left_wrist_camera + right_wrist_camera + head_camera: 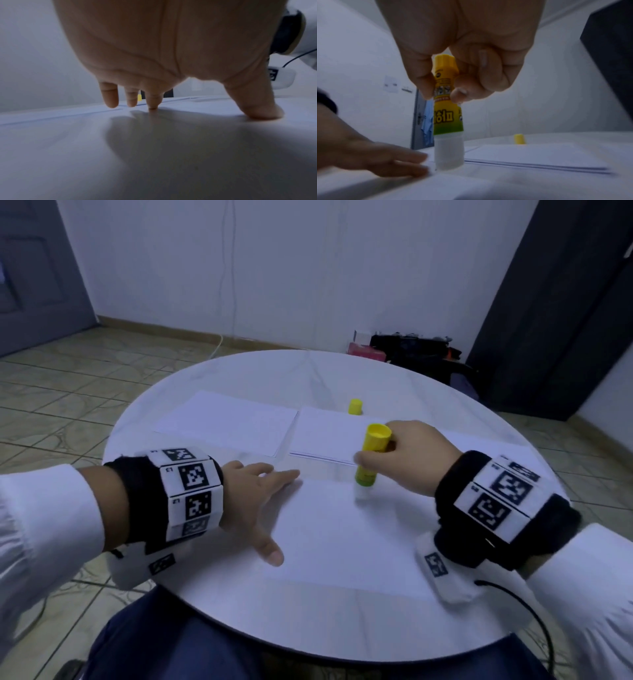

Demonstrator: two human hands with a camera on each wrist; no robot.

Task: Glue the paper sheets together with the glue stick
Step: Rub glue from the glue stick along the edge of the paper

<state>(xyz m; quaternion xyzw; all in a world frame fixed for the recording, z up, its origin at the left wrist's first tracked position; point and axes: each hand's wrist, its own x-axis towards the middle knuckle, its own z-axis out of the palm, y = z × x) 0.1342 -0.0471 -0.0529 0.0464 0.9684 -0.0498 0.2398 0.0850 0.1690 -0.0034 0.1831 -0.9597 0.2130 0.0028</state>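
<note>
A white paper sheet (342,529) lies on the round table nearest me. My left hand (260,494) is spread flat on its left part, fingers (152,102) and thumb pressing down. My right hand (404,453) pinches an uncapped yellow glue stick (371,453) held upright, its white glue end (449,154) down on the sheet's far edge just right of the left fingertips. The stick's yellow cap (355,406) stands apart farther back. Two other lots of paper lie beyond: a single sheet (229,422) at left and a thin stack (329,436) at centre.
The white round table (342,618) drops off close to my lap at the front. A black cable (527,611) trails from my right wrist over the table's right edge. Dark bags and a pink box (366,350) sit on the floor behind.
</note>
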